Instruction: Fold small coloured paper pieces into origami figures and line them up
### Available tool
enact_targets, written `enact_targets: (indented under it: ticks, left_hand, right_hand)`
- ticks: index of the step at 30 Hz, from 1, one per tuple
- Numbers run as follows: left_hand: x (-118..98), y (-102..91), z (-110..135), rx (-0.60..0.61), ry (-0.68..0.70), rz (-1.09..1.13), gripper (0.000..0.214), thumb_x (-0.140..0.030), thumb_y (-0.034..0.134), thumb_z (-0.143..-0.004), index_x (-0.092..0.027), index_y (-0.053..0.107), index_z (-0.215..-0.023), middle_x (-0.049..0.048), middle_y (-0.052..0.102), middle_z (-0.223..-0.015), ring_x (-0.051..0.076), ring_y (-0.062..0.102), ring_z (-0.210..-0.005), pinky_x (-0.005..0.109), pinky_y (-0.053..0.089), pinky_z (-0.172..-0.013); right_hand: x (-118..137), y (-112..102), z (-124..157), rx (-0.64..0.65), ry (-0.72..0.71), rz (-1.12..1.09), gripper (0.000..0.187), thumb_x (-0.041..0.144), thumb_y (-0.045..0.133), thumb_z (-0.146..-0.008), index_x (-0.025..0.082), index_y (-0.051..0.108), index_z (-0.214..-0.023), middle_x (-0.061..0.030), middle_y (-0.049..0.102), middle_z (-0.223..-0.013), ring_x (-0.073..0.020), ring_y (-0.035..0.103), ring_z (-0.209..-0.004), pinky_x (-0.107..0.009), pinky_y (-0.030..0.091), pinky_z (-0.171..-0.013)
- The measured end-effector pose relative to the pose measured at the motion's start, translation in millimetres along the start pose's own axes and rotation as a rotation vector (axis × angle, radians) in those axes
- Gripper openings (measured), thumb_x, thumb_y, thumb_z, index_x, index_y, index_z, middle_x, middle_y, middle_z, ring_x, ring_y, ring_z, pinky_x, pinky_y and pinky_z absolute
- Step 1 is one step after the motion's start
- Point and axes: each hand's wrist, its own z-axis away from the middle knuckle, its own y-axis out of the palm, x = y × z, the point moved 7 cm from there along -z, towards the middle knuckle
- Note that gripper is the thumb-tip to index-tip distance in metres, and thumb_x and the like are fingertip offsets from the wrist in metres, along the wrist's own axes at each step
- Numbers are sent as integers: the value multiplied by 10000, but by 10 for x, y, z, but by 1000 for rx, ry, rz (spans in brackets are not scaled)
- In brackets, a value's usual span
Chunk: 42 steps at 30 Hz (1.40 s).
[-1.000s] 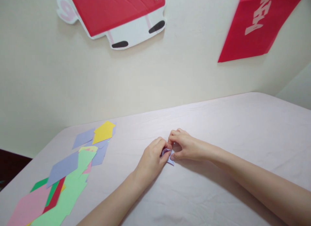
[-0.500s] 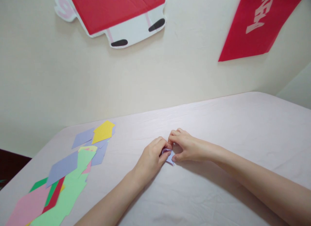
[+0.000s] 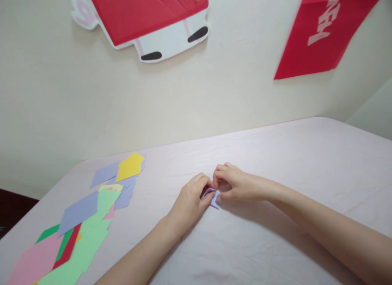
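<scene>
Pale cloth (image 3: pixel 260 248), lightly creased; we have both forearms over it. Pink sheet (image 3: pixel 36 258), near left, overlapping a red sheet (image 3: pixel 69 250). Folded piece (image 3: pixel 214 201), small, lilac paper, between our two hands, partly hidden by them, one corner pointing towards us. Left hand (image 3: pixel 192 194): fingers closed on the piece, thumb across it. Right hand (image 3: pixel 237 184): thumb at the piece's right side, fingers curled near our left fingertips; whether they pinch paper we cannot tell. Handling note: we judge it best to keep the left grip firm, align edges before pressing, and work each crease from one end; soft backing likely gives weaker folds, so we would pinch rather than press down. Yellow sheet (image 3: pixel 131 167), farther left, atop lilac ones. Wall (image 3: pixel 239 97), behind, bearing a red-and-white cutout (image 3: pixel 153 15).
</scene>
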Motion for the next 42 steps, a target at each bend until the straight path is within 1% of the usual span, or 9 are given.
enact_targets:
  ticks: [2,4,9,18,26,32,36,39,42]
  left_hand:
    - [-23,-16,12,-15,-15,7,156,-70,565,-781,-209,569,-849,2,617,-847,167,588,-798,272,455,-741]
    - [-44,-31,29,-28,-30,15,187,-58,552,-761,-212,558,-865,3,630,-853,165,600,-796,270,468,-741]
    - [-45,-55,51,-57,-55,19,193,-61,541,-756,-213,548,-875,4,646,-855,164,613,-799,269,479,-749]
    - [10,-58,39,-68,-76,20,105,-91,537,-807,-194,556,-817,5,631,-802,161,585,-743,268,441,-711]
    - [-2,-78,17,-56,-67,56,104,-158,508,-886,-203,559,-807,-18,607,-757,147,552,-694,249,395,-666]
    - [26,-59,29,-60,-72,125,155,-185,475,-922,-213,582,-813,-16,594,-777,156,546,-745,265,396,-722]
    - [71,-94,74,-134,-160,219,80,-250,531,-908,-204,591,-936,32,619,-958,192,575,-930,308,418,-859]
    - [117,-99,135,-214,-286,328,262,-298,576,-877,-183,534,-1109,99,595,-1158,228,563,-1064,370,414,-946]
    - [106,-25,160,-209,-389,501,387,-298,552,-864,-146,460,-1208,144,616,-1173,231,612,-1030,380,470,-903]
  right_hand:
    - [-50,-5,-31,-39,-7,-12,81,212,696,-791,196,617,-782,-48,599,-886,-244,507,-945,-356,418,-828]
    - [-75,0,-53,-67,-27,-21,68,194,689,-805,195,631,-771,-42,609,-870,-233,514,-936,-342,412,-826]
    - [-42,-3,-57,-89,-89,-20,93,135,667,-802,194,633,-740,-25,612,-804,-214,524,-866,-329,402,-805]
    - [78,-33,-44,-102,-142,-42,144,166,591,-880,179,600,-737,-26,610,-742,-189,539,-774,-294,404,-732]
    - [38,-26,-41,-143,-148,-97,168,176,609,-861,185,584,-695,-6,580,-692,-181,528,-736,-276,385,-687]
    - [40,-27,-48,-185,-154,-153,215,143,604,-834,185,543,-632,6,556,-659,-174,524,-742,-272,384,-708]
    - [-5,-35,-34,-262,-112,-206,164,162,580,-842,181,554,-682,17,553,-666,-144,513,-668,-247,381,-640]
    - [-40,-62,-11,-348,-68,-249,144,203,532,-881,185,549,-739,31,548,-645,-121,487,-585,-225,367,-562]
    - [-29,-97,17,-430,-55,-266,149,223,509,-891,190,528,-748,28,558,-655,-120,496,-592,-224,380,-568]
